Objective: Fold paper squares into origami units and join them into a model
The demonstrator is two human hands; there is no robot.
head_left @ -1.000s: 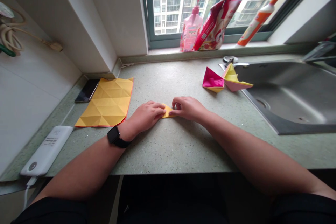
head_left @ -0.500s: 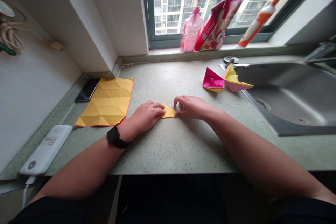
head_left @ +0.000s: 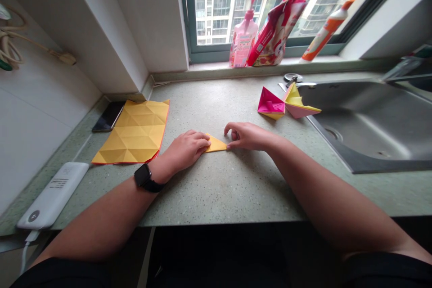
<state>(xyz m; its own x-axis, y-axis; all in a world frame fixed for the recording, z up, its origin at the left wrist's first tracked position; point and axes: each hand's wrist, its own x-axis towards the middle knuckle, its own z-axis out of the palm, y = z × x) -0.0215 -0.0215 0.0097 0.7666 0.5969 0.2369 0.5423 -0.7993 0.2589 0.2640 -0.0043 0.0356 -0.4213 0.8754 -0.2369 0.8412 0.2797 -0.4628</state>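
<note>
A small folded piece of yellow paper (head_left: 216,145) lies flat on the counter, its narrow tip pointing right. My left hand (head_left: 189,147) rests on its left part, fingers together and pressing it down, so that end is hidden. At the pointed tip, the thumb of my right hand (head_left: 248,136) touches the paper or the counter just beside it. The right index finger is bent and raised, with a gap between it and the thumb. Left of my hands lies a larger creased yellow sheet (head_left: 135,128) with red edges.
Two folded paper pieces, one magenta (head_left: 271,102) and one yellow-pink (head_left: 301,107), stand near the metal sink (head_left: 357,166). A phone (head_left: 107,117) and a white power bank (head_left: 54,195) lie left. A pink pump bottle (head_left: 243,40), red bag (head_left: 275,31) and orange-white bottle (head_left: 322,33) line the sill.
My left hand has shifted slightly back along the folded paper, so a bit more of it shows. The right thumb stays at the tip. The camera view has turned slightly.
</note>
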